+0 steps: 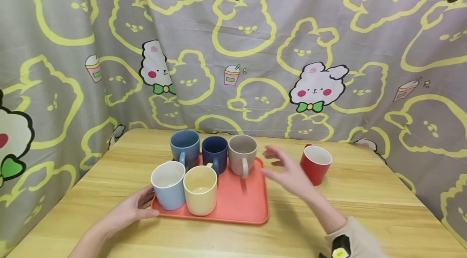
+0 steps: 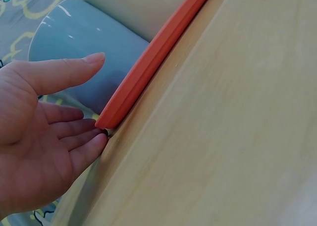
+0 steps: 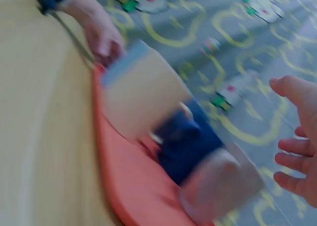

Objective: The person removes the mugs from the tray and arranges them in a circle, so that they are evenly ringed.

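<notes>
A red tray [image 1: 242, 205] lies on the table with several mugs on it. In its front row stand a light blue mug [image 1: 169, 189] and a yellow mug [image 1: 200, 193]; behind them are a grey-blue mug [image 1: 185, 146], a navy mug [image 1: 214, 152] and a grey mug [image 1: 242, 154]. My left hand [image 1: 127, 209] is at the tray's front left corner, fingers extended, fingertips at the rim in the left wrist view. To the tray's right, my right hand [image 1: 290, 173] hovers with spread fingers, holding nothing, between the grey mug and a red mug [image 1: 315, 165].
The red mug, white inside, stands on the wooden table [image 1: 350, 209] off the tray's right side. A patterned curtain [image 1: 255, 55] hangs just behind the table's far edge. The tray's front right part has bare surface.
</notes>
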### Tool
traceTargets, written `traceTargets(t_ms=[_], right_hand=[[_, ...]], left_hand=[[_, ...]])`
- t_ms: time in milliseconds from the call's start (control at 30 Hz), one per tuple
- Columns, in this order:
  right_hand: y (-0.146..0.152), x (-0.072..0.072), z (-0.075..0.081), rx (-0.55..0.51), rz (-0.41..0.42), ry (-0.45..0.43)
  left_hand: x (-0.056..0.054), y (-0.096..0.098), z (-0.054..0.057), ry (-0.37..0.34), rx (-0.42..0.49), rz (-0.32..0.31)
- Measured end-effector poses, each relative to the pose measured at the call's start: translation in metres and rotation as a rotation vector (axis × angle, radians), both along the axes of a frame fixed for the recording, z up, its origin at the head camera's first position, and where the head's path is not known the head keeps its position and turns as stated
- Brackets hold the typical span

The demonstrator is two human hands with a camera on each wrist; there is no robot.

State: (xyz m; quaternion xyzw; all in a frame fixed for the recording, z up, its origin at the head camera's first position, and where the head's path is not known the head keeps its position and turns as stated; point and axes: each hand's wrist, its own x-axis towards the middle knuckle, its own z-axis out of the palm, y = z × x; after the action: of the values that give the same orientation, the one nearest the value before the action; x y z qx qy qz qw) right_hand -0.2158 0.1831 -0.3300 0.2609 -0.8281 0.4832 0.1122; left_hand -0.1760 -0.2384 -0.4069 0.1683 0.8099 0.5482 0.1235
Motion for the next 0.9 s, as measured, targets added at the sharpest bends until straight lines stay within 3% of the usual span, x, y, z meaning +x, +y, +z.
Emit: traceTargets(t_ms=[333,533,900], right_hand=[[-0.084,0.014,-0.018,0.078,0.151,-0.1],[-0.11,0.015,-0.03,0.134,0.119,-0.195],[-0.131,0.007,-0.051,0.082,0.057,-0.228]], left_hand=[[0.0,0.001,0.002,-0.004,-0.017,0.002],[-0.001,0.001,0.002,0.007,-0.003,-0.008],[0.0,-0.001,0.001,0.002,-0.009,-0.004]])
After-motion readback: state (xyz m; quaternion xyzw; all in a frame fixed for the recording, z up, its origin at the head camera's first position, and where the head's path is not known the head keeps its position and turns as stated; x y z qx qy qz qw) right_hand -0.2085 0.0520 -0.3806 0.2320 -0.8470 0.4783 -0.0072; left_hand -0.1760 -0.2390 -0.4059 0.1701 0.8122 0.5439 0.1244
